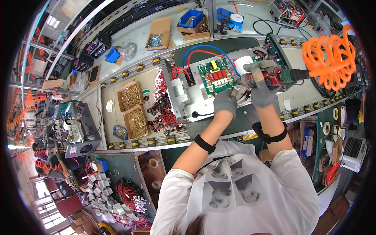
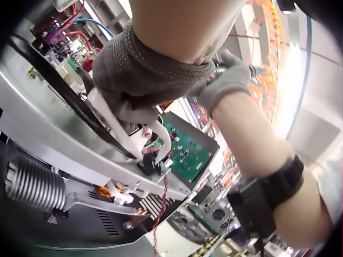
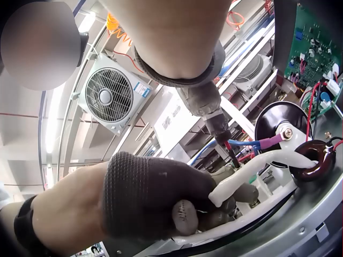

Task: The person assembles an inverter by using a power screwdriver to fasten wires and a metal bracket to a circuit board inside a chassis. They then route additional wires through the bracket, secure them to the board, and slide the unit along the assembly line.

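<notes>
My gloved right hand (image 1: 261, 84) grips a red power screwdriver (image 1: 274, 76) with a green collar, its nose pointing left at the edge of a green circuit board (image 1: 215, 76). In the right wrist view, the driver's bit (image 3: 233, 156) reaches down close to the left hand's fingers. My gloved left hand (image 1: 226, 102) is at the board's lower right corner, fingers curled on a white-sleeved cable (image 3: 257, 167). That cable loops through a dark ring core (image 3: 316, 160). The cable's far end is hidden by the glove. Blue and red wires (image 1: 209, 47) arch above the board.
The board sits in a grey metal chassis (image 1: 171, 88) on a roller line. An orange coiled hose (image 1: 329, 58) runs from the driver. Left of the chassis lie red wire bundles (image 1: 160, 109) and cardboard trays of brass fittings (image 1: 131, 96). Blue bins (image 1: 190, 18) stand behind.
</notes>
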### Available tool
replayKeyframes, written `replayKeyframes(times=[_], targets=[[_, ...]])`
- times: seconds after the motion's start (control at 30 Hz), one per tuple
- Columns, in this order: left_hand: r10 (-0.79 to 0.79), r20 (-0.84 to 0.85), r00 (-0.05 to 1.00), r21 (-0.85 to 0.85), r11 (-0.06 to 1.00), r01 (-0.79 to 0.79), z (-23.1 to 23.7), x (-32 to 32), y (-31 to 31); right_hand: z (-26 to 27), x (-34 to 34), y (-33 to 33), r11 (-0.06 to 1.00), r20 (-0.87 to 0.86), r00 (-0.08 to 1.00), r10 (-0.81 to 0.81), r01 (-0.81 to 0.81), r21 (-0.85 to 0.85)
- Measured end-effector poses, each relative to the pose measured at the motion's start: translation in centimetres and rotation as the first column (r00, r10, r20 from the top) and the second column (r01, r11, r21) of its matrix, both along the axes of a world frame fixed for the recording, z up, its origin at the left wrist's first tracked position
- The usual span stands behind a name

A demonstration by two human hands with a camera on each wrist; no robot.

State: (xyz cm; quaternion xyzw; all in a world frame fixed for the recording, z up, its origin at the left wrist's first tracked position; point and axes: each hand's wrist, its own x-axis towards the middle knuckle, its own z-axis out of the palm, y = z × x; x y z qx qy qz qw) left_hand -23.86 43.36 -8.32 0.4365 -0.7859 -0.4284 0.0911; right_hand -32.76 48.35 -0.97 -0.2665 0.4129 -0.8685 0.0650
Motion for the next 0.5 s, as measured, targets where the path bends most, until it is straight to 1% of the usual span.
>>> replayKeyframes(times=[0.03, 0.1, 0.17, 0.2, 0.23, 0.3, 0.37, 0.4, 0.43, 0.47, 0.5], targets=[[-0.019, 0.065, 0.998, 0.04, 0.999, 0.017, 0.4, 0.1, 0.0, 0.1, 0.2, -0.1, 0.999, 0.019, 0.999, 0.028, -0.028, 0.017], [-0.016, 0.087, 0.996, 0.063, 0.998, 0.01, 0.8, 0.0, -0.1, 0.2, 0.3, -0.1, 0.997, 0.036, 0.997, 0.063, -0.064, 0.036], [-0.01, 0.105, 0.994, 0.086, 0.996, 0.001, 0.7, -0.4, -0.3, 0.3, 0.2, -0.3, 0.984, 0.001, 0.994, 0.106, -0.105, 0.144], [-0.013, 0.112, 0.994, 0.063, 0.998, 0.006, 0.3, -0.5, -0.3, 0.0, 0.1, -0.7, 0.987, -0.068, 0.996, 0.059, -0.048, 0.155], [-0.016, 0.119, 0.993, 0.04, 0.999, 0.012, 0.0, -0.6, -0.2, -0.2, 0.0, -0.9, 0.986, -0.07, 0.996, 0.064, -0.052, 0.158], [0.013, 0.103, 0.995, 0.056, 0.998, -0.019, 0.3, -0.7, 0.0, -0.4, -0.3, -1.1, 0.959, 0.02, 0.991, 0.133, -0.134, 0.249], [-0.019, 0.189, 0.982, 0.081, 0.997, 0.003, 0.8, -0.9, -0.2, -0.3, -0.4, -1.8, 0.96, 0.04, 0.988, 0.15, -0.155, 0.232], [-0.067, 0.23, 0.971, 0.121, 0.992, 0.04, 1.2, -1.0, -0.4, -0.2, -0.4, -2.1, 0.962, 0.06, 0.985, 0.164, -0.173, 0.21], [-0.062, 0.228, 0.972, 0.124, 0.992, 0.034, 1.1, -1.1, -0.5, 0.0, -0.3, -2.4, 0.963, 0.079, 0.981, 0.178, -0.19, 0.189], [-0.053, 0.211, 0.976, 0.126, 0.992, 0.026, 1.0, -1.1, -0.6, 0.9, 0.3, -2.8, 0.97, -0.018, 0.993, 0.119, -0.112, 0.216], [-0.044, 0.195, 0.98, 0.128, 0.992, 0.02, 0.9, -1.1, -0.6, 0.9, 0.4, -2.9, 0.969, -0.019, 0.992, 0.121, -0.114, 0.22]])
